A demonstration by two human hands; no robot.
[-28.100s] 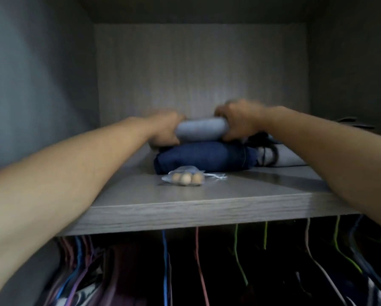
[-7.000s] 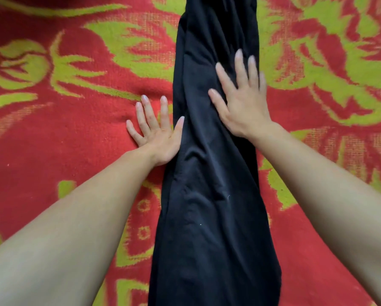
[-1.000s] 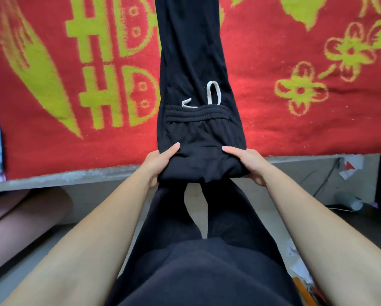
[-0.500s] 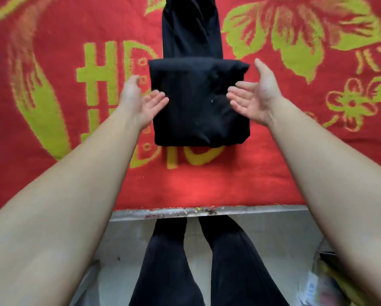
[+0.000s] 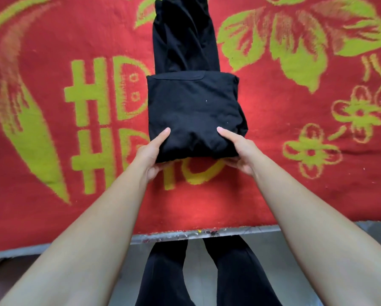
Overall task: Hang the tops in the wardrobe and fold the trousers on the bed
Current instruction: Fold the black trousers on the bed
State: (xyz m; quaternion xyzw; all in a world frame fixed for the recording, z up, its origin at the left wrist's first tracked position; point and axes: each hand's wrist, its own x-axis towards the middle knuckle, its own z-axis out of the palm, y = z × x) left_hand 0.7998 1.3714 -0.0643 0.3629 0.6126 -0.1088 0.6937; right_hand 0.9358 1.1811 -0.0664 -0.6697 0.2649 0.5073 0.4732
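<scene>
Red blanket [image 5: 52, 206] fills my head view, patterned in yellow-green: block lettering [image 5: 101, 120] at 9 o'clock of centre, flowers [image 5: 359, 111] out at 3 o'clock, big leaves [image 5: 295, 40] up at 1 o'clock. Dead centre I've got the black trousers [image 5: 191, 107], and they're part-folded: a thick, squarish wad lies flat on the blanket. The unfolded length runs straight away from it toward 12 o'clock and out of the top of the frame.

Now the grip. Left hand [image 5: 151, 155] is on the wad's near corner at 7 o'clock, thumb laid across the top of the cloth, fingers tucked beneath the near edge, clamped around the fabric. Right hand [image 5: 240, 151] mirrors it at 5 o'clock: thumb on top, fingers curled under, pinching the other near corner.

So the wad sits between the two hands and beyond them, its bulk toward 12 o'clock from both grips. Whether that near edge is lifted clear of the blanket, I can't tell from here.

Down at 6 o'clock the blanket stops at the grey bed edge [image 5: 207, 233], flecked with specks of colour. Below that I see the person's own legs [image 5: 163, 272] in black over a grey floor [image 5: 198, 257]. Both bare forearms reach in from the bottom corners.
</scene>
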